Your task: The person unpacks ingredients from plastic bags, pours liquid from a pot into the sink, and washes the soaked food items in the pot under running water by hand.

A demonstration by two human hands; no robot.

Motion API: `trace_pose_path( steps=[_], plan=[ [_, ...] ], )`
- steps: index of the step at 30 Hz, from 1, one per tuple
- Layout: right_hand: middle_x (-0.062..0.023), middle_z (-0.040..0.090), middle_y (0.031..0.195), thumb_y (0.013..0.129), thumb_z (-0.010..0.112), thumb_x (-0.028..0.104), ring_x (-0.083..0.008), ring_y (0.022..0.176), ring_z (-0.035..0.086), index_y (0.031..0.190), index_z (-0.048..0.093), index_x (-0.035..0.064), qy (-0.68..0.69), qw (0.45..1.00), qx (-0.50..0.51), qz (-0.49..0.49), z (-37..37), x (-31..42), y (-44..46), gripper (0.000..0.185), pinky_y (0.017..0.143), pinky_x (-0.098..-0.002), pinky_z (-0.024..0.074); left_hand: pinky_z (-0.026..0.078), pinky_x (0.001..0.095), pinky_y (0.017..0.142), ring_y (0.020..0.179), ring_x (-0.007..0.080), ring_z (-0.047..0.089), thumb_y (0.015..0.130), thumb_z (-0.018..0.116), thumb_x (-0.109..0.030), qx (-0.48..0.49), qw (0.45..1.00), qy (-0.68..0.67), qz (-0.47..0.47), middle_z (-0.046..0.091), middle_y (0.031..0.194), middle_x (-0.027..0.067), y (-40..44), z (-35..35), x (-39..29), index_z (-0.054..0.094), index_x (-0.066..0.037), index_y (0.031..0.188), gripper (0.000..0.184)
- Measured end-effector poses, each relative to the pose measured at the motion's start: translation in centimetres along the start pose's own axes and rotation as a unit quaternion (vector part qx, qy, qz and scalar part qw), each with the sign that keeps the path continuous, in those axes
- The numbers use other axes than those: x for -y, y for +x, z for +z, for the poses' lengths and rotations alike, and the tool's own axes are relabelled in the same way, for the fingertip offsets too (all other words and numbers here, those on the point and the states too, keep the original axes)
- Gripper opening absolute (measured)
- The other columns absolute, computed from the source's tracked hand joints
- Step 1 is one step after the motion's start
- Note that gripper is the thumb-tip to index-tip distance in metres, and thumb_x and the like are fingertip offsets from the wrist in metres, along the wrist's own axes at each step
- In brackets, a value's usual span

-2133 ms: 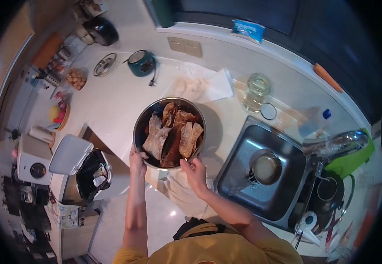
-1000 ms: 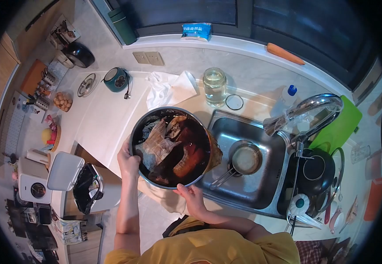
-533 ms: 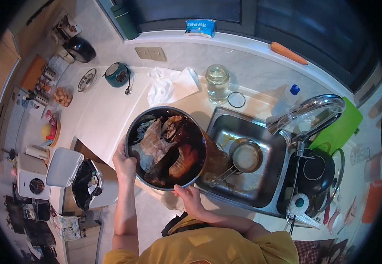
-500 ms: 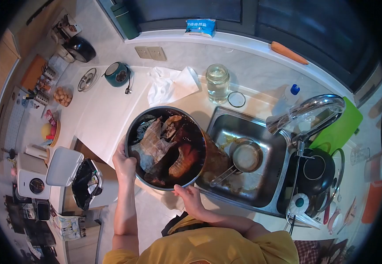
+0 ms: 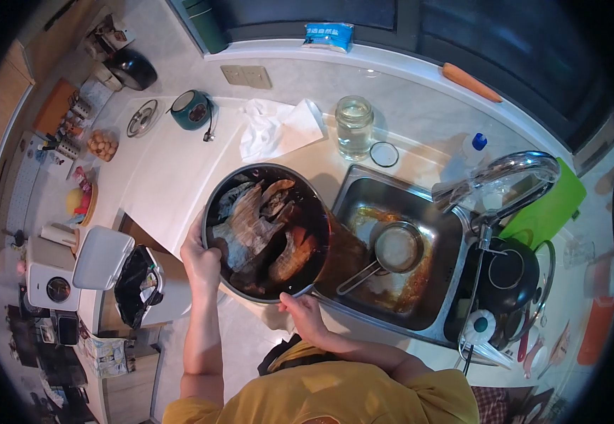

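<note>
A large dark pot [image 5: 213, 272] is tilted over the left side of the steel sink [image 5: 430, 321]. Pieces of meat [image 5: 244, 220] and dark brown liquid [image 5: 342, 254] are in it, and the liquid streams over its right rim into the sink. My left hand [image 5: 201, 263] is wrapped round the pot's left side. At the near rim, my right hand [image 5: 303, 316] grips with thumb on top; its other fingers are partly hidden. In the sink, a small long-handled strainer [image 5: 397, 249] lies amid brown liquid, with its handle pointing toward the pot.
A chrome faucet [image 5: 498, 173] arches over the sink's right side. Behind the sink stand a glass jar [image 5: 353, 131] and its lid [image 5: 384, 154]. White paper towels [image 5: 275, 127] lie on the counter. An open trash bin [image 5: 141, 290] is at left; a black pan [image 5: 512, 275] sits at right.
Brown liquid has spread across the sink floor around the strainer, and more is flowing from the pot. The meat has shifted slightly. Both hands keep the same hold.
</note>
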State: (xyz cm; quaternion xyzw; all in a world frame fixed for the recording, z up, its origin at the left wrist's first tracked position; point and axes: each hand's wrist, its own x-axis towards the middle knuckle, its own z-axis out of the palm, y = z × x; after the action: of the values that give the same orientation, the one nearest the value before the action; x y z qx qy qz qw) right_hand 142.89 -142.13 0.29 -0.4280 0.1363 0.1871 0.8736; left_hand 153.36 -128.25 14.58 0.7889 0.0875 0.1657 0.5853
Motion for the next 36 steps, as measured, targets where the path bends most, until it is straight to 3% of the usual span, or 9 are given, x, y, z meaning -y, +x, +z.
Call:
trace_pose_path(
  steps=[8,10,18,21,24,30,32,34,36],
  plan=[
    [-0.0033,0.059,0.067,0.084,0.061,0.023,-0.0114,0.071,0.057,0.063,0.058,0.0030,-0.026,0.999,0.014,-0.016,-0.5,-0.1,0.2,0.029,0.070,-0.0246,0.0388,0.041,0.0166,0.058,0.066,0.0062,0.050,0.057,0.034,0.022,-0.025,1.000,0.010,0.013,0.059,0.091,0.0043,-0.3,-0.3,1.1,0.049,0.005,0.121,0.068],
    [-0.0002,0.062,0.070,0.084,0.060,0.034,-0.0073,0.070,0.053,0.064,0.061,0.0032,-0.049,0.999,0.015,-0.014,-0.7,-0.1,0.2,0.037,0.068,-0.0225,0.0376,0.041,0.0163,0.058,0.068,0.0058,0.050,0.058,0.034,0.022,-0.019,1.000,-0.020,0.005,0.059,0.093,0.0042,-0.4,-0.3,1.4,0.048,0.004,0.122,0.069],
    [-0.0021,0.062,0.070,0.086,0.057,0.036,-0.0096,0.068,0.055,0.068,0.062,0.0013,-0.075,0.996,0.043,-0.026,-1.9,0.4,0.5,0.039,0.066,-0.0243,0.0403,0.043,0.0192,0.077,0.091,0.0115,0.054,0.058,0.034,0.022,-0.033,0.999,0.009,0.042,0.058,0.108,0.0088,-0.9,0.0,1.6,0.046,0.003,0.125,0.071],
    [-0.0031,0.063,0.072,0.087,0.054,0.037,-0.0113,0.069,0.056,0.071,0.062,0.0019,-0.142,0.983,0.107,0.034,-2.9,2.2,0.9,0.040,0.063,-0.0255,0.0420,0.042,0.0198,0.081,0.096,0.0127,0.054,0.058,0.034,0.021,-0.038,0.999,-0.002,0.038,0.058,0.111,0.0107,-1.3,0.3,1.2,0.046,0.004,0.125,0.070],
    [-0.0065,0.062,0.069,0.089,0.052,0.039,-0.0133,0.075,0.060,0.069,0.063,-0.0009,-0.195,0.969,0.152,0.015,-3.2,3.6,0.7,0.046,0.073,-0.0270,0.0487,0.041,0.0206,0.084,0.100,0.0138,0.054,0.057,0.034,0.021,-0.041,0.997,0.021,0.057,0.058,0.113,0.0121,-1.5,0.5,1.3,0.046,0.004,0.125,0.070],
    [-0.0031,0.058,0.055,0.088,0.054,0.035,-0.0102,0.055,0.056,0.065,0.062,0.0004,-0.396,0.908,0.136,-0.002,-3.0,6.0,-0.5,0.042,0.056,-0.0250,0.0456,0.035,0.0239,0.094,0.109,0.0164,0.052,0.057,0.032,0.020,-0.030,0.997,0.008,0.064,0.056,0.117,0.0133,-1.6,1.1,1.4,0.046,0.004,0.125,0.071],
    [-0.0020,0.051,0.044,0.086,0.057,0.024,-0.0144,0.047,0.054,0.058,0.058,0.0032,-0.385,0.908,0.028,-0.164,-2.9,5.9,-1.3,0.035,0.053,-0.0235,0.0414,0.034,0.0244,0.096,0.111,0.0164,0.051,0.056,0.032,0.020,-0.027,0.998,0.010,0.064,0.056,0.118,0.0134,-1.8,1.4,0.8,0.046,0.004,0.125,0.071],
    [-0.0057,0.059,0.058,0.083,0.060,0.017,-0.0159,0.052,0.055,0.066,0.060,0.0014,-0.357,0.920,0.036,-0.160,-2.9,6.7,-1.4,0.024,0.053,-0.0248,0.0422,0.035,0.0245,0.096,0.111,0.0164,0.051,0.056,0.031,0.021,-0.024,0.998,0.027,0.057,0.055,0.119,0.0135,-2.0,1.7,0.6,0.046,0.005,0.125,0.072],
    [-0.0115,0.062,0.086,0.081,0.062,0.014,-0.0184,0.066,0.057,0.082,0.061,0.0007,-0.275,0.875,-0.035,-0.397,-2.7,6.5,-0.8,0.013,0.059,-0.0263,0.0450,0.035,0.0246,0.095,0.111,0.0166,0.051,0.056,0.031,0.021,-0.021,0.997,0.027,0.070,0.055,0.119,0.0138,-2.1,2.0,0.7,0.045,0.005,0.125,0.072]
  ],
)
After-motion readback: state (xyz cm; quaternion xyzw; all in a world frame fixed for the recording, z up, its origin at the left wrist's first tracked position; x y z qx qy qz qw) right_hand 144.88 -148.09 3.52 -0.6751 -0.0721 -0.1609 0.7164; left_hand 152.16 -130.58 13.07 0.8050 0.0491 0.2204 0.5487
